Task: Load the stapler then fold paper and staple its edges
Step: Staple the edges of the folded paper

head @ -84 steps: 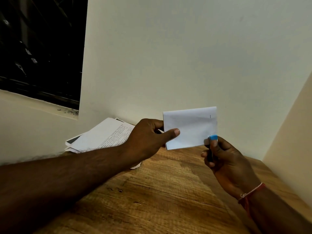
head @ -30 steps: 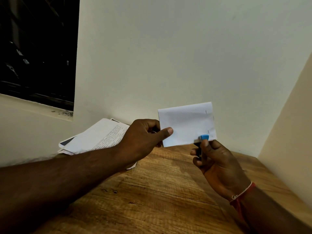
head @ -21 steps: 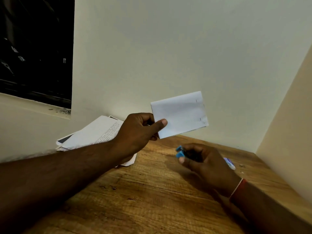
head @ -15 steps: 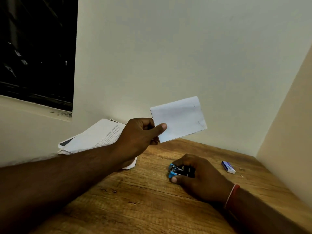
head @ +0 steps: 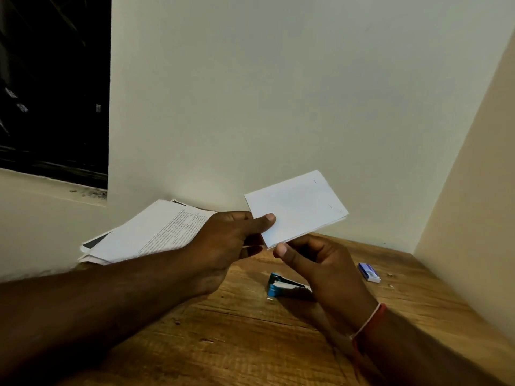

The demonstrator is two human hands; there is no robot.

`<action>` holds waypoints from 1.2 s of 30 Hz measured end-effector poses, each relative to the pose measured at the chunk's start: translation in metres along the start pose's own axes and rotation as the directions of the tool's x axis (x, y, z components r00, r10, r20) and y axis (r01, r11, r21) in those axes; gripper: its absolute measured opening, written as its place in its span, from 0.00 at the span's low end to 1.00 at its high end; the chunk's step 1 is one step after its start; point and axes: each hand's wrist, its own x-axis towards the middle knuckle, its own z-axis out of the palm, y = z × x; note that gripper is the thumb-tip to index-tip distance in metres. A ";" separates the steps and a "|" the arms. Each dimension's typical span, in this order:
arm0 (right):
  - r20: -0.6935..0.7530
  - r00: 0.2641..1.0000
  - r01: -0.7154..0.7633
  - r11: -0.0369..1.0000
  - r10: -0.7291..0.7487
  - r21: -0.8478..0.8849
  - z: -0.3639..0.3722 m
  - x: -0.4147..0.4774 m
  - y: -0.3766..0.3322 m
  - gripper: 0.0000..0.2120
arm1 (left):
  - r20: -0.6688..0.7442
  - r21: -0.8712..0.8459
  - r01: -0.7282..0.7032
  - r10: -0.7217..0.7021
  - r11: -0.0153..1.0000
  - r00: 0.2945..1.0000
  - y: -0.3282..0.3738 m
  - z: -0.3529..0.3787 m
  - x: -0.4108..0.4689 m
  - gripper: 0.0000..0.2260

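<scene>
Holding folded paper (head: 298, 207) | left hand (head: 223, 240) is pinching its corner, leaving other edges free | right hand (head: 326, 266), loosely curled, empty, is hovering beneath | stapler (head: 284, 288) is lying on counter (head: 250, 344)

The folded paper (head: 295, 210), a white rectangle tilted up toward the right, hangs in the air, pinched at its left edge by the left hand (head: 223, 243). Two short staples (head: 315, 181) mark its right edge. The blue-and-black stapler (head: 281, 286) lies on the wooden table (head: 250, 344) below.
</scene>
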 end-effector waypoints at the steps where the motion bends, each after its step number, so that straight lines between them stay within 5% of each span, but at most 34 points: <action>1: -0.003 1.000 -0.006 0.999 0.006 0.034 0.000 -0.001 -0.001 0.09 | 0.004 -0.007 0.016 -0.016 1.000 1.000 -0.002 0.001 -0.001 0.16; 16: 0.005 0.996 0.087 0.995 -0.087 0.039 -0.011 -0.003 -0.003 0.11 | 0.081 -0.032 0.095 -0.092 0.995 0.992 0.005 0.005 -0.007 0.16; 28: -0.139 0.987 -0.011 0.884 0.086 0.467 -0.037 0.020 0.007 0.09 | 0.051 0.351 -0.153 0.145 0.924 0.988 0.008 -0.016 0.017 0.14; 36: -0.093 0.994 -0.008 0.872 0.061 0.489 -0.032 0.017 0.006 0.06 | 0.061 0.578 -0.170 0.166 0.798 0.984 0.005 -0.027 0.025 0.16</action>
